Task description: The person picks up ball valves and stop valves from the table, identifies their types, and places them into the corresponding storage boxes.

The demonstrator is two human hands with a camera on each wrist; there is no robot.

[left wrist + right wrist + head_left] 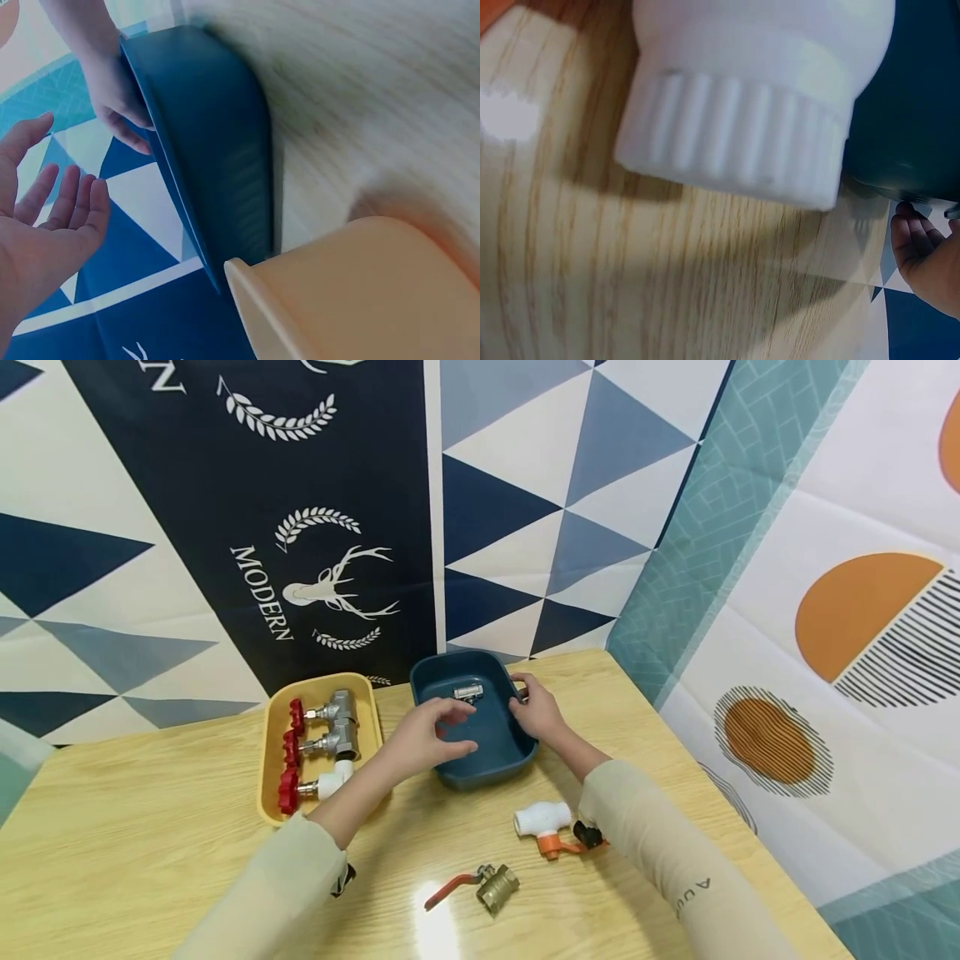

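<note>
My left hand (431, 739) is over the dark blue bin (491, 768), its thumb and fingers spread apart with nothing between them. The left wrist view shows that hand (52, 232) palm up with relaxed fingers, apart from the bin. At the bin's right rim my right hand (536, 706) grips the edge, thumb towards the inside. That hand (934, 262) is partly cut off in the right wrist view. A small silvery valve (468, 693) lies in the bin, just beyond my left fingertips.
A yellow tray (264, 768) left of the bin holds three red-handled valves (337, 739). A white ball valve with an orange handle (542, 818) lies near my right forearm. Closer in is a brass ball valve with a red lever (497, 890). Patterned walls border the wooden table (150, 843).
</note>
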